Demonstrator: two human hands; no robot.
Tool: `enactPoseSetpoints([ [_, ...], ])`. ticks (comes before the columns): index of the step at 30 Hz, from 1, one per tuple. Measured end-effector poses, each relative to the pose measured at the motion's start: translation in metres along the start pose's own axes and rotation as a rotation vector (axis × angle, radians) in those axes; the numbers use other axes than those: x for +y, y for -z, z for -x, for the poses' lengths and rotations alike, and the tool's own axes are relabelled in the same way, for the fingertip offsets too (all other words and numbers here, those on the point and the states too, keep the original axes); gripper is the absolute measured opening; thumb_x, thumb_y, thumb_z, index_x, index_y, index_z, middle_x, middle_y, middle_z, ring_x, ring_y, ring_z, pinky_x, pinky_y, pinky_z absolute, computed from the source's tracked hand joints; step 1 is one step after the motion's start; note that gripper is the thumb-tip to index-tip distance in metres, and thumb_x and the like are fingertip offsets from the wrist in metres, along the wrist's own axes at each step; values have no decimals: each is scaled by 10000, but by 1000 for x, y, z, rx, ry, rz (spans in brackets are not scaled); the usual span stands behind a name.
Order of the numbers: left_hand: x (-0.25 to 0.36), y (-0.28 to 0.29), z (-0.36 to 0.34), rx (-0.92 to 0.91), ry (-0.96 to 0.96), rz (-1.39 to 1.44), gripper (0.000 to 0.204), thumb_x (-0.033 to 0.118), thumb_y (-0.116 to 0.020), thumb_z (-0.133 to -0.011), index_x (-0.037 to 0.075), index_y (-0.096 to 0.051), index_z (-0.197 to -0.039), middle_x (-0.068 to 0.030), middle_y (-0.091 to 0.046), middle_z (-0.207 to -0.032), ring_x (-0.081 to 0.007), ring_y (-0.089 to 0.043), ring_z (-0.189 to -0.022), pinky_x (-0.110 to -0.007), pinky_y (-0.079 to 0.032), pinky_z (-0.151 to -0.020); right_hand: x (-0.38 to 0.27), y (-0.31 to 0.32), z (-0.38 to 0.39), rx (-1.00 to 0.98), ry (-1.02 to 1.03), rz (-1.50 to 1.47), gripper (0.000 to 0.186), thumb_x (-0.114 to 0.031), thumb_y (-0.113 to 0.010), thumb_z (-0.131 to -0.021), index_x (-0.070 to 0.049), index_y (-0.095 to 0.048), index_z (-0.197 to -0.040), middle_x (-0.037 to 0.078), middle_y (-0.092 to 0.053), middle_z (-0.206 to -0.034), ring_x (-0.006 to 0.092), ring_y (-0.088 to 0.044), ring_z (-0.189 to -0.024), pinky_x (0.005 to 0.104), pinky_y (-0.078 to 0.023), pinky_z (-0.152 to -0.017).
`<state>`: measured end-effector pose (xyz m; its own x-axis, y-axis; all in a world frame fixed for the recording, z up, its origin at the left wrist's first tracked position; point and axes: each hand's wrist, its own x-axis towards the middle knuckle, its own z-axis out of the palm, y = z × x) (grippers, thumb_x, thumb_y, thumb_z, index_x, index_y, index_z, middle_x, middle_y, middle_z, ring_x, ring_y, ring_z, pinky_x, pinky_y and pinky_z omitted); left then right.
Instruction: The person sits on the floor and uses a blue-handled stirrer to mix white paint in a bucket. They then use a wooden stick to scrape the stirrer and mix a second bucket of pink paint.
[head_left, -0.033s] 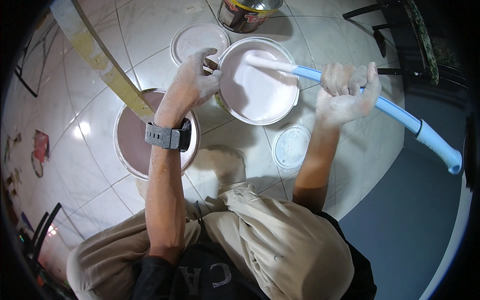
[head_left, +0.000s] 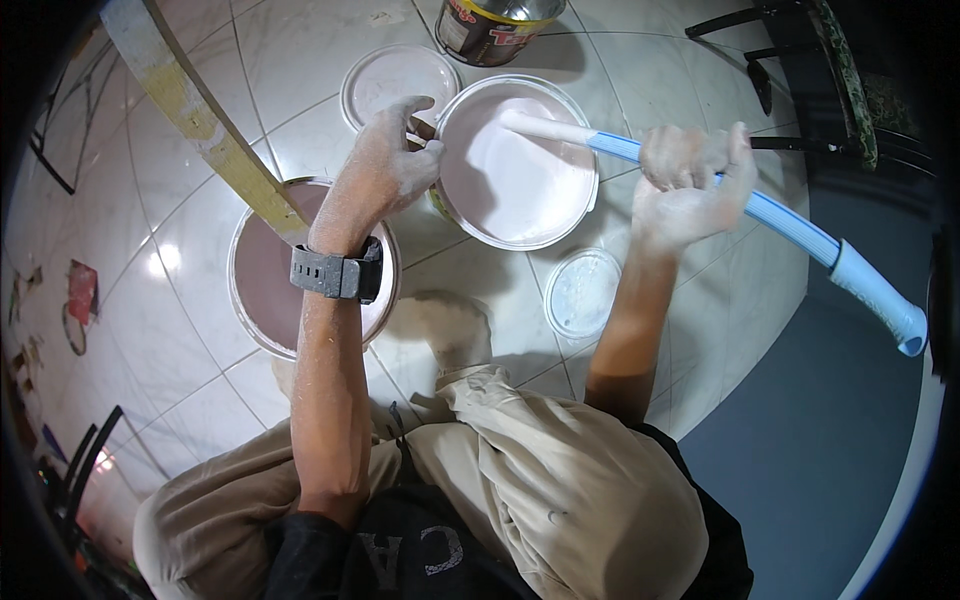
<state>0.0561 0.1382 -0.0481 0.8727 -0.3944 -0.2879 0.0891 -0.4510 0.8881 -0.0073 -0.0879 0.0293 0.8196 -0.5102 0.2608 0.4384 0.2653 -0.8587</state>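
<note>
A white bucket (head_left: 593,185) in front of me holds a smooth, pale pinkish-white liquid (head_left: 505,195). My right hand (head_left: 690,190), coated in white, is closed around a blue ribbed pole (head_left: 790,222). The pole's white-coated end dips into the liquid, and its thicker hollow end points to the lower right. My left hand (head_left: 390,165), powdery white with a dark watch on the wrist, grips the bucket's left side. Its thumb is at the rim; some of the fingers are hidden.
Below my left forearm stands a second bucket (head_left: 236,290), with a wooden plank (head_left: 205,125) angling up from it. A round lid (head_left: 400,80), a smaller white lid (head_left: 583,295) and a dark printed tub (head_left: 480,38) surround the first bucket. Black chair legs (head_left: 790,142) stand right.
The pole has shifted slightly to the right in the liquid, and its hollow end has dropped a little. My right hand has moved with it; my left hand stays put.
</note>
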Motion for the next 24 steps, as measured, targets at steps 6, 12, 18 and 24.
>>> enactPoseSetpoints([
  [6,5,0,-2,5,19,43,509,146,-591,-849,-1,-497,-1326,-155,-623,-1079,-217,-635,-923,-319,-508,-827,27,-13,22,45,-193,363,452,-201,-507,-926,-167,-276,-539,-54,-229,-444,65,-173,-363,244,-173,-384],
  [12,3,2,-3,16,-14,5,498,138,-590,-852,-6,-498,-1320,-154,-625,-1069,-214,-640,-905,-318,-512,-816,10,-22,13,254,-243,-25,466,-222,-499,-921,-168,-256,-528,-42,-206,-435,74,-154,-365,256,-159,-381],
  [18,2,0,-4,5,-9,50,503,121,-589,-848,-17,-489,-1321,-151,-619,-1048,-206,-644,-881,-308,-513,-795,8,0,8,-1,53,-1,470,-256,-470,-947,-162,-276,-530,-24,-252,-435,71,-187,-372,259,-188,-389],
  [24,3,0,-4,15,-16,34,512,122,-589,-845,-22,-482,-1324,-151,-617,-1047,-203,-641,-853,-302,-511,-787,26,-30,27,79,-258,286,434,-95,-575,-872,-148,-319,-525,-65,-223,-471,53,-259,-372,233,-196,-377],
])
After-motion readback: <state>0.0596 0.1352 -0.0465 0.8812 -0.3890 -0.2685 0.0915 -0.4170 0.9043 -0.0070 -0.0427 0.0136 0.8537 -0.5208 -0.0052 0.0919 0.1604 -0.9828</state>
